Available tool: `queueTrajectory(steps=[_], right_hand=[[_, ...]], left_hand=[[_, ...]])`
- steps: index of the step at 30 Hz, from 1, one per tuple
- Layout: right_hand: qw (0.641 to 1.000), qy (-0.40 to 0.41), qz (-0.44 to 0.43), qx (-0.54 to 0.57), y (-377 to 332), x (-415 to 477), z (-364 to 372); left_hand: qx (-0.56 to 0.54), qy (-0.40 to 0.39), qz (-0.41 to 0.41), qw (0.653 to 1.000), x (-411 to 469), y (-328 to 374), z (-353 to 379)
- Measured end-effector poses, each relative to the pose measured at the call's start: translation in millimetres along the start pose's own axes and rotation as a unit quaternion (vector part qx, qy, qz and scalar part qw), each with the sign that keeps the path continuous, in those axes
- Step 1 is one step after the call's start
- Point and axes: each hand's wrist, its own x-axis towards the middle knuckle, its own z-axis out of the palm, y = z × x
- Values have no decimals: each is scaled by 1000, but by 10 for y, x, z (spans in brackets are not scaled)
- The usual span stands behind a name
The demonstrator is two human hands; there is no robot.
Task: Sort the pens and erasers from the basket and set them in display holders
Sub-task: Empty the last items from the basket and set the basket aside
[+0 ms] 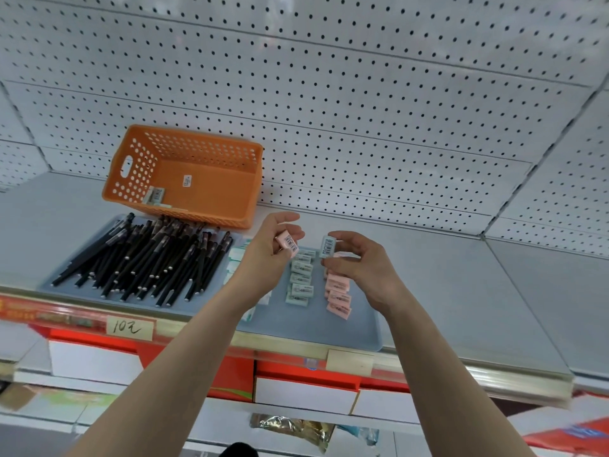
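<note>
An orange perforated basket (211, 196) stands at the back of the shelf with a few erasers (155, 196) left in its near left corner. In front of it a grey tray (309, 331) holds a heap of black pens (145, 258), a column of pale green erasers (300, 280) and a column of pink erasers (338, 296). More green and white erasers (235, 257) lie partly hidden behind my left wrist. My left hand (268, 255) pinches a pink eraser (287, 244) above the tray. My right hand (357, 258) pinches a pale green eraser (327, 247) beside it.
White pegboard (329, 94) backs the shelf. The shelf (478, 291) runs on to the right of the tray. A price strip with a handwritten label (130, 328) lines the front edge. Red and white boxes (306, 387) sit on the lower shelf.
</note>
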Motion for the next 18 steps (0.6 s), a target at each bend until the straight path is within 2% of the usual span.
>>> queueTrajectory(steps=[10, 15, 18], right_hand=[[999, -41, -15, -15, 80, 13, 65], [1000, -6, 14, 13, 73, 11, 211], [997, 16, 61, 48, 32, -19, 332]], left_hand=[[-85, 26, -28, 996, -47, -42, -80], [-97, 18, -31, 995, -82, -52, -202], [-79, -3, -29, 996, -76, -30, -269]])
